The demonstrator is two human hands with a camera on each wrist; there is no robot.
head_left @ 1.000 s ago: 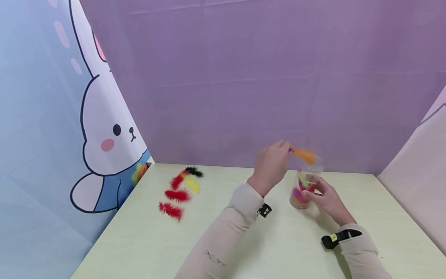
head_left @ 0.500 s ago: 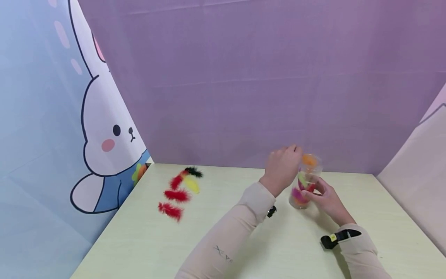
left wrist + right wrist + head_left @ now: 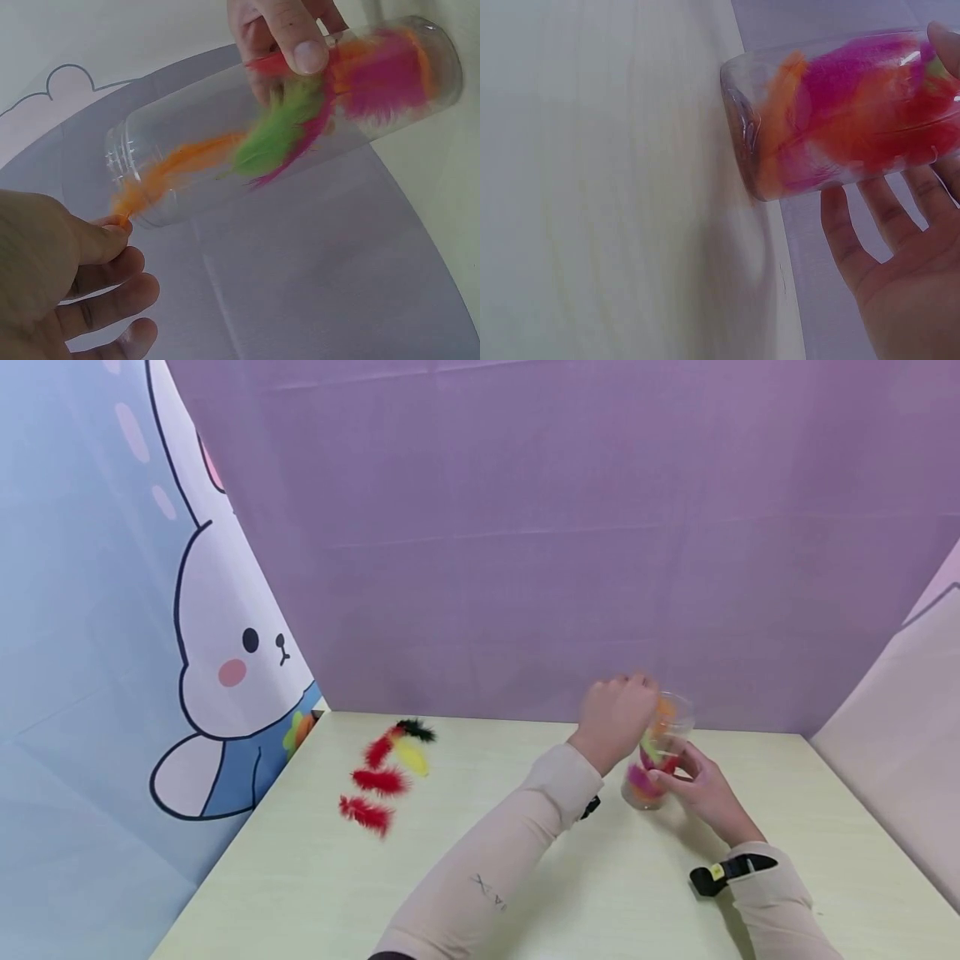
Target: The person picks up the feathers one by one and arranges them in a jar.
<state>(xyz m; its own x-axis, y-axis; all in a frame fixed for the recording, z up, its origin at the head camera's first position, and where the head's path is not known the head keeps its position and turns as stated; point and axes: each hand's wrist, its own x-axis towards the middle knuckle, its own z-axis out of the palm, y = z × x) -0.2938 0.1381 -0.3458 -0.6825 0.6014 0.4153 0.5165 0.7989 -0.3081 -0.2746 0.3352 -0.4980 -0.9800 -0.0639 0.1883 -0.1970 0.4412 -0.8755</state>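
A clear plastic jar stands upright on the table, holding magenta, green, red and orange feathers. My right hand grips its side, thumb in front and fingers curled behind. At the jar's mouth my left hand pinches the tip of an orange feather between thumb and index finger; most of that feather lies inside the jar. The other left fingers hang loosely curled. In the right wrist view, magenta feathers and red feathers crowd the jar's lower part.
To the left on the table lie several red feathers, a yellow feather and a black feather. A purple cloth rises behind the table. A rabbit-print cloth hangs at the left.
My left hand has moved right to the jar's mouth, and the orange feather has gone from above the rim down into the jar. My right hand stays on the jar.
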